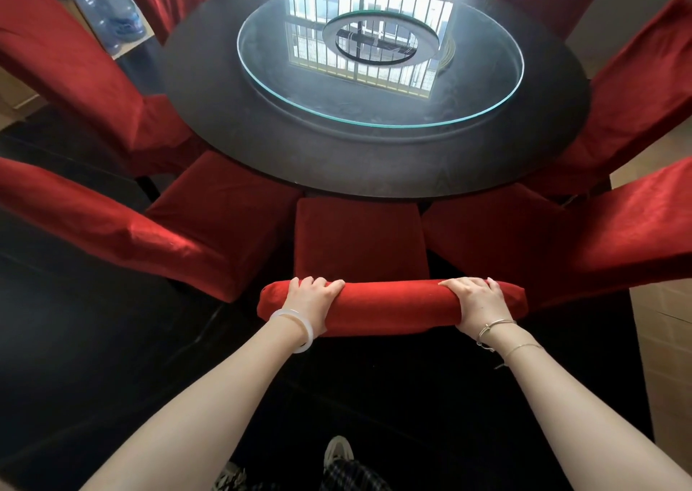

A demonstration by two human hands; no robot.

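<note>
Head view, single frame: notes between M and R

M: Entry. Both hands are on the top rail of the middle chair point(389, 305). Left hand point(312, 298) is near the rail's left end, right hand point(477, 303) near its right end. On each, the fingers are curled over the far side of the padded red edge and the thumb lies along the top. It is a full wrap, with nothing else held.

R: Where does the chair stand?

M: Its seat point(359, 236) faces the round dark table point(262, 146). The front edge is at the rim or just under it; I cannot tell which. The left chair point(221, 221) and right chair point(494, 236) sit close on either side, their seats nearly touching it. The glass turntable point(374, 124) is mid-table, well apart from the work.

R: Step in hand?

M: Judgement only: setting this chair at the table. The grip suits a push-in or a pull-out, and one frame does not say which.

R: What does the next move call for?

M: Equal force from both hands so the chair travels straight — the gaps to the neighbours are narrow, and a skew could snag a cover. For a push, stop once the seat is under the rim. For a pull, a step back comes first, since a shoe point(338, 449) stands close behind the chair
</note>
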